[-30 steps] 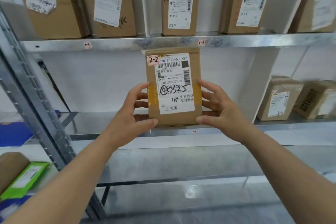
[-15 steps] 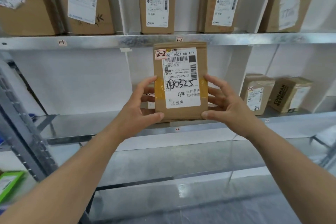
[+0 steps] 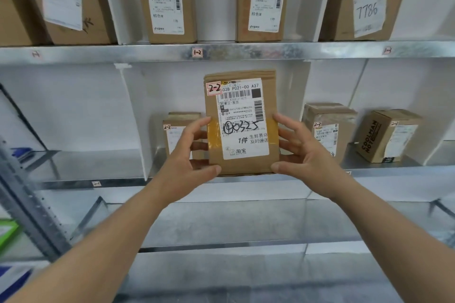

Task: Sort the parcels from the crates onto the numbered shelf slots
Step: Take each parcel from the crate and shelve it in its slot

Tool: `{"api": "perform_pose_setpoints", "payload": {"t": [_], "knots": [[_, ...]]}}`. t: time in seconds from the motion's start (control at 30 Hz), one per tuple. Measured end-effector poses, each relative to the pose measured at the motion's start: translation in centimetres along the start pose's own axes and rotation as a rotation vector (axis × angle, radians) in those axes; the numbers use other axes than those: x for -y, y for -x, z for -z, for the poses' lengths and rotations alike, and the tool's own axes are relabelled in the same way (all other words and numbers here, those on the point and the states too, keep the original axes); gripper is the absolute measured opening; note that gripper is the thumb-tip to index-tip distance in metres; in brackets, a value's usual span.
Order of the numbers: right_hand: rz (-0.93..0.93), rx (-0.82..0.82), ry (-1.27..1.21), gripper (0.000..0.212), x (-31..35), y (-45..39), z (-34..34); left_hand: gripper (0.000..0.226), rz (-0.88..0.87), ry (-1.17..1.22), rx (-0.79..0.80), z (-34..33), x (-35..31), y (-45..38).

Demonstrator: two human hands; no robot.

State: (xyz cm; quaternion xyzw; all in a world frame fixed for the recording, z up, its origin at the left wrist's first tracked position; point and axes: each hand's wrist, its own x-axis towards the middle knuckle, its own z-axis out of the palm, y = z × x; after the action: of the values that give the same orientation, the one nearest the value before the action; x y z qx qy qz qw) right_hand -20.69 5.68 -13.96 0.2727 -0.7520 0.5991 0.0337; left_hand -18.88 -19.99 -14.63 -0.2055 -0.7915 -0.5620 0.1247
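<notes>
At frame centre the parcel tagged 2-2 stands upright, long axis vertical, gripped by the fingers of the left hand and right hand, just before the middle shelf, where another 2-2 box sits behind-left.

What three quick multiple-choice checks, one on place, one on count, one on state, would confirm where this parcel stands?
1. The held parcel is in front of which shelf level?
A. top
B. second
C. bottom

2. How many parcels already stand behind it, marked 2-2?
A. one
B. three
C. none

3. How is it held?
A. left hand only
B. lying flat, released
C. upright, both hands

Key: 1 B, it sits below the 1-2 tag. 2 A, one box. 3 C, left hand and right hand grip its sides.
</notes>
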Motion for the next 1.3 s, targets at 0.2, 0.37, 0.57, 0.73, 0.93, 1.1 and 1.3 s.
{"api": "perform_pose_setpoints", "payload": {"t": [0.2, 0.37, 0.57, 0.73, 0.93, 1.1, 1.3], "knots": [[-0.015, 0.011, -0.025, 0.091, -4.4, -0.3, 1.9, 0.093, 0.034, -0.062, -0.029, -3.1, 2.1, -0.8], [-0.056, 0.021, -0.043, 0.088, -8.4, -1.4, 2.1, 0.09, 0.092, -0.08, -0.023, -4.6, 6.2, -2.2], [-0.05, 0.007, 0.046, 0.093, -13.4, -3.7, 2.2, 0.086, 0.128, -0.059, -0.023, -6.0, 11.8, -4.8], [-0.038, -0.01, 0.113, 0.101, -17.0, -6.3, 2.3, 0.083, 0.149, -0.038, -0.028, -6.9, 15.7, -7.6], [-0.002, 0.013, 0.251, 0.11, -21.4, -8.9, 2.2, 0.081, 0.103, -0.068, -0.028, -7.4, 19.9, -9.8], [0.047, -0.014, 0.466, 0.116, -25.4, -10.1, 1.5, 0.072, 0.075, -0.129, -0.056, -8.7, 23.6, -10.8], [0.209, -0.119, 0.703, 0.102, -28.6, -10.9, 1.1, 0.055, 0.079, -0.062, -0.052, -9.4, 25.3, -11.5]]}}
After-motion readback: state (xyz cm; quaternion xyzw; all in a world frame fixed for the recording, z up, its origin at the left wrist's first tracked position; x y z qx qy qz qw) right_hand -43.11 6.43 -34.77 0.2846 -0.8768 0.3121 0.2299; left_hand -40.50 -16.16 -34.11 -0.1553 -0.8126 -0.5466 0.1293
